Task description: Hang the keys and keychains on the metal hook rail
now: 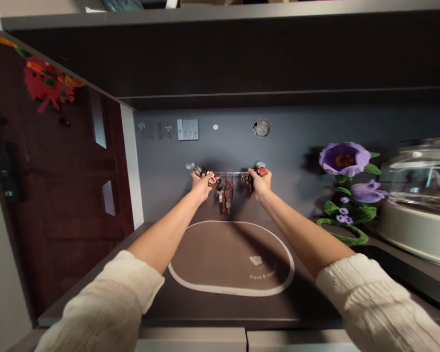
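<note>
Both of my hands grip the ends of a thin, clear key rack (232,173) in front of the grey back wall. The fingers of my left hand (202,187) are closed on its left end, near a clear suction cup (191,166). My right hand (261,184) pinches the right end below another suction cup (260,165), beside a small red thing (261,171). Between my hands hang several keys (220,194) and a red strap (228,188). A small pink ring (212,180) shows at my left fingers. Whether the rack touches the wall I cannot tell.
Below lies a brown oval mat (223,254) on the dark counter (190,310). Purple fabric flowers (344,159) and a white appliance with a clear cover (418,215) stand at right. A dark shelf (220,54) overhangs. Wall switches (187,130) and hooks (167,128) sit above.
</note>
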Available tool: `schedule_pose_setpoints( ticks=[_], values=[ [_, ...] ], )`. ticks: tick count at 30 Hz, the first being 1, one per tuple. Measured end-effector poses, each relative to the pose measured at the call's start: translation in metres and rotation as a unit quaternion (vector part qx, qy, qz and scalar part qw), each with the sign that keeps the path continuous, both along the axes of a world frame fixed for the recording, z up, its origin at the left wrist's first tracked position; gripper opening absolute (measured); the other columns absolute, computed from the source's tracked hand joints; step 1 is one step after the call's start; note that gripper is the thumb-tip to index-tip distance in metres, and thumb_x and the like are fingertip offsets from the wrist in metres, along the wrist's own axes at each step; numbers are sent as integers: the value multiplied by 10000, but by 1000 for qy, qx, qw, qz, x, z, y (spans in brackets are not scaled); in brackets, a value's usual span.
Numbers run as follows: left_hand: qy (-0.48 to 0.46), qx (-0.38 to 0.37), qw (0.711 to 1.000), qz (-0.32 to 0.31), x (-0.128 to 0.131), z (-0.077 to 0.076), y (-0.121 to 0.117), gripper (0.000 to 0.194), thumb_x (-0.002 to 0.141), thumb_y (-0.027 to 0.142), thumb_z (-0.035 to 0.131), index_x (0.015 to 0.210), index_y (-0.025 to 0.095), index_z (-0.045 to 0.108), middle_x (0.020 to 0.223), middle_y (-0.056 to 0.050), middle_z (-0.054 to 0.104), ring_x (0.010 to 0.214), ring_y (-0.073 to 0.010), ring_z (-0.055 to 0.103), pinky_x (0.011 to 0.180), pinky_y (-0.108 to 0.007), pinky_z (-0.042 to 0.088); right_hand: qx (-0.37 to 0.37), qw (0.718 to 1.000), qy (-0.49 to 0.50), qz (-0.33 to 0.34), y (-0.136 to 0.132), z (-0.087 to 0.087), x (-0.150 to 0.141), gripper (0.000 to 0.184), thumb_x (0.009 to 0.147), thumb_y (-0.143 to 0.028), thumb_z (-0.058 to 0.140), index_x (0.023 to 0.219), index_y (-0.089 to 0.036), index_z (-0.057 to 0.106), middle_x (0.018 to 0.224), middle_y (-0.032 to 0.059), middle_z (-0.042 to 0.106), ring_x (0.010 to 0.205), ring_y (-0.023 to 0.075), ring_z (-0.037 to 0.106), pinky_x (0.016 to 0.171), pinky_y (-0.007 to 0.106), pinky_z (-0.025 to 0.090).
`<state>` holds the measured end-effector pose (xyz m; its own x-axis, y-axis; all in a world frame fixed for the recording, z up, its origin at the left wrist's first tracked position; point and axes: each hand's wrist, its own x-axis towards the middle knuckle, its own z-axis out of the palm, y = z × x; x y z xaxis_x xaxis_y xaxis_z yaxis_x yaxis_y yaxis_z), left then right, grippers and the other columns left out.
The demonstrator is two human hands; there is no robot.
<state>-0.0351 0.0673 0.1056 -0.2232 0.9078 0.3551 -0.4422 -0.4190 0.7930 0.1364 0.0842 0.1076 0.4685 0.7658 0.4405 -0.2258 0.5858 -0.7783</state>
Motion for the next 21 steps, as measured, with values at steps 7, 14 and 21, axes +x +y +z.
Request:
schedule_pose_setpoints(
  ticks=[7, 14, 21],
  values=[
    [196, -88, 972, -93, -30, -60, -36, 604, 590, 128, 709, 1030, 281, 325, 851, 1, 545, 652, -136, 623, 557, -253, 477, -71, 966, -222, 116, -40, -48, 14, 481, 535, -305, 721, 905, -224, 424, 676, -60, 497, 520, 84, 487, 452, 219, 425],
    [437, -57, 887, -135, -56, -97, -56, 398, 555, 402, 715, 850, 176, 574, 778, -26, 595, 684, -130, 576, 648, -259, 457, -111, 874, -442, 167, -46, -71, 26, 350, 440, -310, 781, 715, -174, 614, 640, 1, 591, 603, 143, 548, 542, 248, 431],
    [620, 83, 778, -65, -50, -103, -75, 645, 476, 539, 698, 1055, 276, 595, 1256, -82, 480, 1198, -306, 373, 970, -399, 308, -96, 931, -352, 8, -11, -62, -7, 540, 341, -322, 806, 802, -176, 567, 753, 41, 614, 844, 238, 571, 727, 320, 435]
  ],
)
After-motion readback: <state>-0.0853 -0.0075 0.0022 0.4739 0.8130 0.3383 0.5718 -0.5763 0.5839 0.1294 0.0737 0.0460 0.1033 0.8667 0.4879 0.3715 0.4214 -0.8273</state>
